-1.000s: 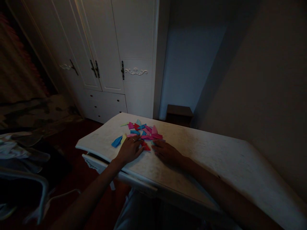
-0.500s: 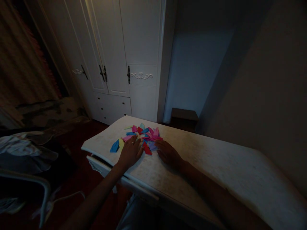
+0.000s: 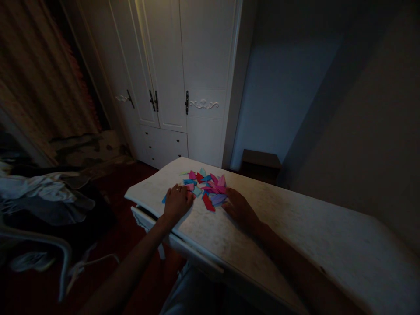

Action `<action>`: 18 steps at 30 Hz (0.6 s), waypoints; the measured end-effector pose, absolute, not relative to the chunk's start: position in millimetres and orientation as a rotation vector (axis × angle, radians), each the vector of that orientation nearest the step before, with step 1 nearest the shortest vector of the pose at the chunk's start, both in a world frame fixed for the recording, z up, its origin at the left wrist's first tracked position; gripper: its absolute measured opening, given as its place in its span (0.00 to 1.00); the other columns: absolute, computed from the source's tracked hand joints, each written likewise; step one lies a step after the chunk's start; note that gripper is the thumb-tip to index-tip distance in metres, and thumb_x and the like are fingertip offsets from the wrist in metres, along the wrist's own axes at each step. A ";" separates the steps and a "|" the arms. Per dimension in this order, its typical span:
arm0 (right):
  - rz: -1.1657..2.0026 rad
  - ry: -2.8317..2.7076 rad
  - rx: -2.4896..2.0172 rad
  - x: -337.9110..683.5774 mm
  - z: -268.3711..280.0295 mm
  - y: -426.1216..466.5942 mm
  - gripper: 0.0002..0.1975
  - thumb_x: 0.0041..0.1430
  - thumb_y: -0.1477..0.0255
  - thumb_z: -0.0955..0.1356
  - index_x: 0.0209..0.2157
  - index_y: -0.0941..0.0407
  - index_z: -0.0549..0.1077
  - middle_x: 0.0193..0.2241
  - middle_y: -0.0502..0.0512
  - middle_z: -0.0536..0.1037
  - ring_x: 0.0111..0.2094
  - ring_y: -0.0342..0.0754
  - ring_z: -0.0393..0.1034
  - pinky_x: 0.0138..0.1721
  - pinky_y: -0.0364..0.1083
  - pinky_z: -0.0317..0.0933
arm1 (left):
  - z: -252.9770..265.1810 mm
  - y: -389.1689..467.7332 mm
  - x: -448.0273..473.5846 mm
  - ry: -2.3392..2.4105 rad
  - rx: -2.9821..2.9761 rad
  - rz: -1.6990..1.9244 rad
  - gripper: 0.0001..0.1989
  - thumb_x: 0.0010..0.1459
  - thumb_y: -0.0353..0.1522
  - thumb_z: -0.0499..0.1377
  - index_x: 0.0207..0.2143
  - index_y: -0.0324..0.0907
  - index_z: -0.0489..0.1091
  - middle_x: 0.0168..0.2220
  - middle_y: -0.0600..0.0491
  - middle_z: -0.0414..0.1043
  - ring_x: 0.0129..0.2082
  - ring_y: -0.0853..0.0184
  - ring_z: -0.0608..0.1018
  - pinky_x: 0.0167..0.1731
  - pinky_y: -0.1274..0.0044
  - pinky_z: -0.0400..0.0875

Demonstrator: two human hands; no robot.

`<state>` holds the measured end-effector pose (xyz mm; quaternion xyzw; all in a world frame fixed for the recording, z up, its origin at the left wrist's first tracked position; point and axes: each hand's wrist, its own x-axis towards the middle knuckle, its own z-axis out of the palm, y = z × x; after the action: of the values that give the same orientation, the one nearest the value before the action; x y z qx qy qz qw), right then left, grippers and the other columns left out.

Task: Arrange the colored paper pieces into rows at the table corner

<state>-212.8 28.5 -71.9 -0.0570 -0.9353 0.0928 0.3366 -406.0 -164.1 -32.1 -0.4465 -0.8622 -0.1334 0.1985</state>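
Several folded paper pieces in pink, red, blue, purple and pale green lie in a loose pile on the white table point(image 3: 275, 210). My left hand point(image 3: 177, 202) rests palm down on the left side of the pile, fingers spread, partly covering a blue piece point(image 3: 163, 199). Beside its fingertips is a pale green piece point(image 3: 197, 191). At the pile's right edge, my right hand point(image 3: 241, 209) lies with fingers curved and thumb apart, touching or close to the purple piece point(image 3: 218, 199) and a pink piece point(image 3: 219, 189). Between the hands lies a red piece point(image 3: 208, 202).
A drawer point(image 3: 144, 219) under the table's front edge is partly pulled out. Behind stands a white wardrobe point(image 3: 206, 135), with a low brown cabinet point(image 3: 261, 158) beside it. Cloth point(image 3: 49, 192) is heaped at the left, near a curved metal frame point(image 3: 62, 249).
My left hand has slid left over the pieces, now covering the yellow one and most of the blue one. The right hand stays at the pile's right edge. The view has shifted left.
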 end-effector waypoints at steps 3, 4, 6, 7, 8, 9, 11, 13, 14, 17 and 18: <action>0.187 -2.456 -0.171 -224.2 -67.6 32.9 0.26 0.66 0.59 0.60 0.59 0.58 0.64 0.55 0.67 0.70 0.57 0.59 0.63 0.56 0.60 0.60 | -27.8 -162.3 -403.2 -2.395 -1.273 -0.370 0.15 0.60 0.37 0.52 0.42 0.37 0.71 0.41 0.40 0.75 0.47 0.52 0.74 0.48 0.63 0.65; 0.171 -2.460 -0.174 -229.5 -65.5 35.2 0.25 0.66 0.59 0.60 0.58 0.58 0.66 0.55 0.67 0.70 0.56 0.59 0.64 0.56 0.60 0.60 | -26.6 -161.8 -402.2 -2.387 -1.281 -0.369 0.14 0.60 0.36 0.52 0.41 0.37 0.71 0.40 0.40 0.74 0.45 0.53 0.74 0.47 0.64 0.65; 0.148 -2.470 -0.161 -242.3 -61.1 41.4 0.24 0.66 0.60 0.59 0.57 0.58 0.67 0.54 0.67 0.71 0.56 0.58 0.64 0.56 0.60 0.60 | -24.9 -160.9 -400.6 -2.369 -1.298 -0.376 0.13 0.59 0.36 0.54 0.40 0.37 0.71 0.39 0.41 0.74 0.43 0.54 0.74 0.45 0.66 0.66; 0.141 -2.477 -0.144 -249.6 -58.9 45.0 0.24 0.67 0.60 0.59 0.57 0.58 0.67 0.54 0.67 0.71 0.56 0.58 0.64 0.57 0.59 0.60 | -24.4 -160.6 -399.9 -2.360 -1.308 -0.383 0.12 0.59 0.36 0.54 0.40 0.37 0.71 0.38 0.42 0.73 0.42 0.55 0.74 0.44 0.67 0.66; 0.136 -2.486 -0.129 -257.1 -56.6 48.7 0.23 0.67 0.61 0.58 0.57 0.58 0.67 0.54 0.66 0.72 0.57 0.57 0.64 0.58 0.58 0.59 | -24.2 -160.4 -399.5 -2.350 -1.317 -0.392 0.11 0.59 0.36 0.55 0.39 0.38 0.71 0.38 0.42 0.73 0.41 0.55 0.74 0.43 0.67 0.66; 0.128 -2.500 -0.121 -264.4 -54.0 52.1 0.23 0.68 0.62 0.58 0.58 0.58 0.67 0.55 0.65 0.71 0.57 0.56 0.63 0.59 0.57 0.58 | -24.2 -160.4 -399.3 -2.340 -1.324 -0.404 0.10 0.59 0.35 0.55 0.38 0.38 0.71 0.37 0.43 0.73 0.40 0.56 0.74 0.42 0.68 0.66; 0.095 -2.554 -0.134 -276.9 -48.6 58.0 0.23 0.68 0.63 0.57 0.58 0.58 0.67 0.56 0.65 0.70 0.58 0.55 0.62 0.60 0.56 0.56 | -24.7 -160.8 -399.7 -2.314 -1.341 -0.435 0.09 0.59 0.34 0.55 0.36 0.39 0.71 0.35 0.44 0.73 0.39 0.57 0.74 0.41 0.68 0.67; 0.053 -2.638 -0.151 -284.4 -43.8 62.4 0.23 0.68 0.62 0.57 0.58 0.59 0.68 0.57 0.66 0.69 0.59 0.57 0.61 0.60 0.57 0.55 | -25.8 -161.5 -401.1 -2.280 -1.376 -0.467 0.09 0.60 0.33 0.54 0.36 0.39 0.71 0.35 0.45 0.73 0.38 0.58 0.74 0.41 0.69 0.68; 0.037 -2.683 -0.146 -286.0 -42.1 64.2 0.23 0.69 0.62 0.57 0.57 0.58 0.69 0.58 0.66 0.68 0.60 0.58 0.60 0.60 0.58 0.55 | -26.6 -161.8 -402.1 -2.262 -1.395 -0.482 0.09 0.60 0.32 0.53 0.37 0.39 0.72 0.35 0.45 0.73 0.38 0.58 0.74 0.41 0.69 0.68; 0.020 -2.779 -0.090 -282.3 -41.5 68.4 0.20 0.69 0.64 0.57 0.53 0.55 0.73 0.56 0.62 0.71 0.58 0.56 0.62 0.58 0.57 0.56 | -28.9 -163.1 -404.9 -2.229 -1.428 -0.525 0.10 0.60 0.31 0.53 0.40 0.39 0.73 0.38 0.44 0.74 0.41 0.58 0.73 0.43 0.68 0.68; 0.028 -2.790 -0.068 -278.8 -42.6 69.4 0.20 0.70 0.65 0.57 0.51 0.55 0.74 0.54 0.62 0.72 0.57 0.55 0.63 0.58 0.55 0.57 | -29.4 -163.6 -405.4 -2.232 -1.430 -0.540 0.10 0.60 0.30 0.53 0.40 0.39 0.73 0.40 0.44 0.74 0.42 0.58 0.73 0.44 0.68 0.69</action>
<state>-278.8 69.4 -42.6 -0.0241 -0.9843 0.0098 0.1744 -405.4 -163.6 -29.4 -0.5160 -0.8055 -0.1949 0.2167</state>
